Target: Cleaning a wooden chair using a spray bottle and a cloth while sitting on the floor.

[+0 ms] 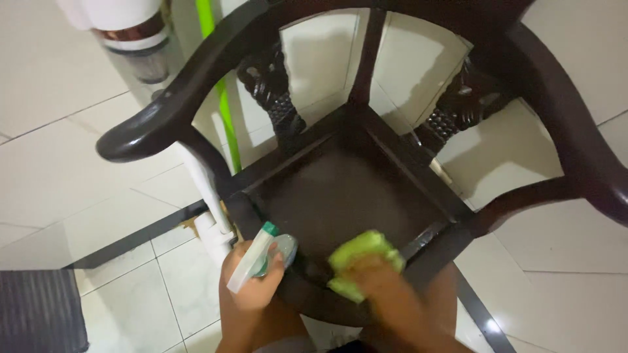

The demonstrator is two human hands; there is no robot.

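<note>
Head view, looking down on a dark wooden armchair [353, 189] with curved armrests and carved back posts, standing on a pale tiled floor [59, 157]. At lower centre, the left hand [252, 281] is closed around a spray bottle [258, 258] with a white trigger head and green collar, held at the seat's front left corner. Just to its right, the right hand [376, 278] lies with fingers curled over a yellow-green cloth [363, 258], pressing it onto the front edge of the seat. A green pole [222, 98] stands at upper left behind the armrest; a dark ribbed mat [39, 310] occupies the lower left corner.
</note>
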